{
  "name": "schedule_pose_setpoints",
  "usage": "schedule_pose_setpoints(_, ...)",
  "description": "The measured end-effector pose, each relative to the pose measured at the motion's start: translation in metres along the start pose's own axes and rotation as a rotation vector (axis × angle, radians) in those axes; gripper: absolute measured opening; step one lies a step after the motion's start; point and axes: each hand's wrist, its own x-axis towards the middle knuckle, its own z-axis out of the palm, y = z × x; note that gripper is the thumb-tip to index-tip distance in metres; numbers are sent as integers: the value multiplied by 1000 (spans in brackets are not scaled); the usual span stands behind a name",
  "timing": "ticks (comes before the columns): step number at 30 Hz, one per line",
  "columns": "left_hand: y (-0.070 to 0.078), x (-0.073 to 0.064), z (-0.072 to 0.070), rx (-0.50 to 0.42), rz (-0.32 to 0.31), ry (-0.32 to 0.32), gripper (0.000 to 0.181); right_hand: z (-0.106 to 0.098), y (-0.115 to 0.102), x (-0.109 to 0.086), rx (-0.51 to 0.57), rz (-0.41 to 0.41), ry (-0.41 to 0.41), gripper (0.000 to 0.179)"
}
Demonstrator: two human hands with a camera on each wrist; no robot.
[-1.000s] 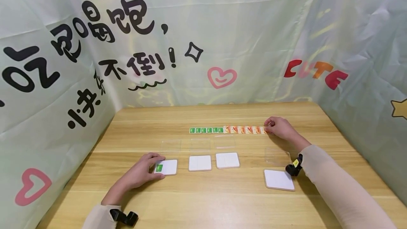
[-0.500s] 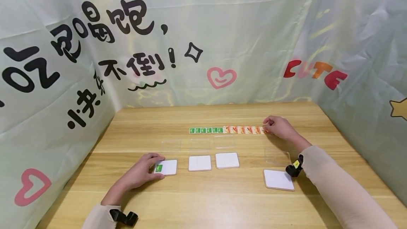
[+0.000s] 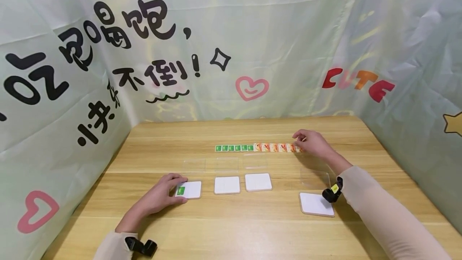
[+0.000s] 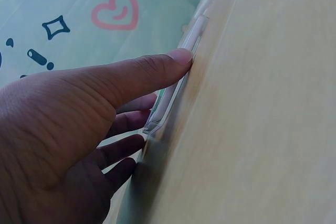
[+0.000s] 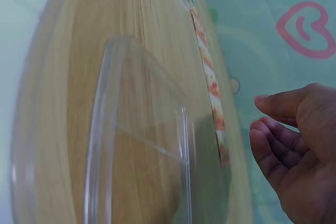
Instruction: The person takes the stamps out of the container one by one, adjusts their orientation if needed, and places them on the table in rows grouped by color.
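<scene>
Across the back of the table runs a row of small picture cards, green cards (image 3: pixel 234 148) on the left and orange-red cards (image 3: pixel 274 147) on the right. My right hand (image 3: pixel 315 144) hovers over the right end of that row, covering part of the last cards. In the right wrist view its thumb and fingers are loosely bent and apart, with nothing visible between them. At the front left, my left hand (image 3: pixel 162 193) holds a flat white case (image 3: pixel 192 189) by its edges, thumb on the near side and fingers on the far side. A single green card (image 3: pixel 181 191) lies on that case.
Two more white cases (image 3: pixel 227 185) lie mid-table, and another white case (image 3: pixel 316 204) lies under the right forearm. Clear plastic covers (image 3: pixel 227 164) lie behind the cases; one clear cover (image 5: pixel 149 129) is near my right wrist. Printed cloth walls (image 3: pixel 223 19) enclose the table.
My right hand has shifted slightly left along the card row and its fingers have lifted a little. My left hand and the cases stay where they were.
</scene>
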Motion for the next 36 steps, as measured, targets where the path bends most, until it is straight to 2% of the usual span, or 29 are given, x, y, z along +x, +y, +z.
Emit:
schedule_pose_setpoints(8,-1,-1,-1,1,-4,0,68,6,-23,-1,-2,-62,6,23)
schedule_pose_setpoints(25,0,1,-2,-4,11,1,66,36,-70,-6,-13,-205,-9,20)
schedule_pose_setpoints(36,-1,1,-3,5,27,-5,69,54,-97,-11,19,-287,-18,17)
